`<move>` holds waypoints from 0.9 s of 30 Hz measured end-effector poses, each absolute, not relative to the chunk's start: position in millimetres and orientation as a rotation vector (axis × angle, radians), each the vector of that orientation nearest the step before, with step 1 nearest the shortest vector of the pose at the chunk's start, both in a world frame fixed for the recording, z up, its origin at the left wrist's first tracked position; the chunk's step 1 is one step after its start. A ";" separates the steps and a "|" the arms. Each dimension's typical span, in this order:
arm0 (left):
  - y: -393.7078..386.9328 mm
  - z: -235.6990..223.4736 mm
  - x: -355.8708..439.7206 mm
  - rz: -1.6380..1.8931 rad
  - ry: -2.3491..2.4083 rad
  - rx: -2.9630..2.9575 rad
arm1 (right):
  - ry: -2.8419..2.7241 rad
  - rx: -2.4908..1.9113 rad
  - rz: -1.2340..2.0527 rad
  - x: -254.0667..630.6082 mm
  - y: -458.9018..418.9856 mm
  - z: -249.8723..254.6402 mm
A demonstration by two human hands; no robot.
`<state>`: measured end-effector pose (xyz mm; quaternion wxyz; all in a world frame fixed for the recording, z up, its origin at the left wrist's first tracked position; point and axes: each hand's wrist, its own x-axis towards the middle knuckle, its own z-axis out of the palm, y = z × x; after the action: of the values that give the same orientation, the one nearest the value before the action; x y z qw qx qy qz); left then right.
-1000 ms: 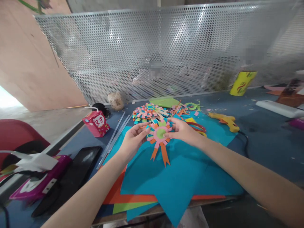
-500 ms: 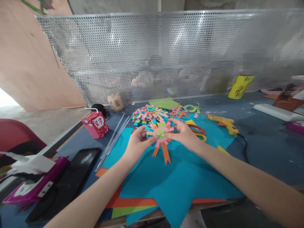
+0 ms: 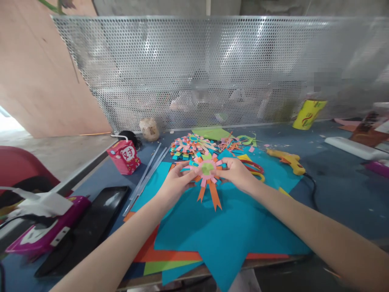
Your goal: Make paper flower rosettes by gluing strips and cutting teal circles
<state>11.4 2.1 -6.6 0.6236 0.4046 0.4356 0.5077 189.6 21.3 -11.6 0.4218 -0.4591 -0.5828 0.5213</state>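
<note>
A paper rosette (image 3: 208,168) with a green centre, a ring of pink, blue and orange strips and two orange tails is held up between my hands. My left hand (image 3: 179,178) pinches its left side, thumb in front. From the right, my right hand (image 3: 232,172) grips the opposite edge, its thumb near the green centre. Beneath lies a stack of blue paper sheets (image 3: 212,231), with orange paper (image 3: 146,247) showing under it. Just behind the rosette is a pile of colourful fringed paper pieces (image 3: 193,145). Scissors (image 3: 257,172) with red and yellow handles lie beside my right hand.
A yellow glue gun (image 3: 287,160) with a cord lies at right. Clear glue sticks (image 3: 147,176), a red drink carton (image 3: 124,157), a black phone (image 3: 88,227) and a purple power strip (image 3: 51,227) are at left. A perforated metal screen (image 3: 170,61) stands behind, near a yellow bottle (image 3: 309,114).
My left thumb moved inward onto the front of the rosette, then back slightly toward its left edge. The rosette stays in both hands; the camera view has shifted a little.
</note>
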 end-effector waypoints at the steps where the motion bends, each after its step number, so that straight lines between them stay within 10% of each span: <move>1: 1.9 -5.4 10.6 1.160 0.995 0.926 | -1.457 -1.148 1.307 189.8 21.7 -12.0; 27: 9.3 -7.6 -3.0 1.156 1.159 1.107 | -1.358 -1.031 1.548 192.2 23.8 -11.4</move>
<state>-3.0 9.3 -7.6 0.5503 0.4678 0.4898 0.4883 192.2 23.8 -11.4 0.4071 -0.4088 -0.5387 0.6140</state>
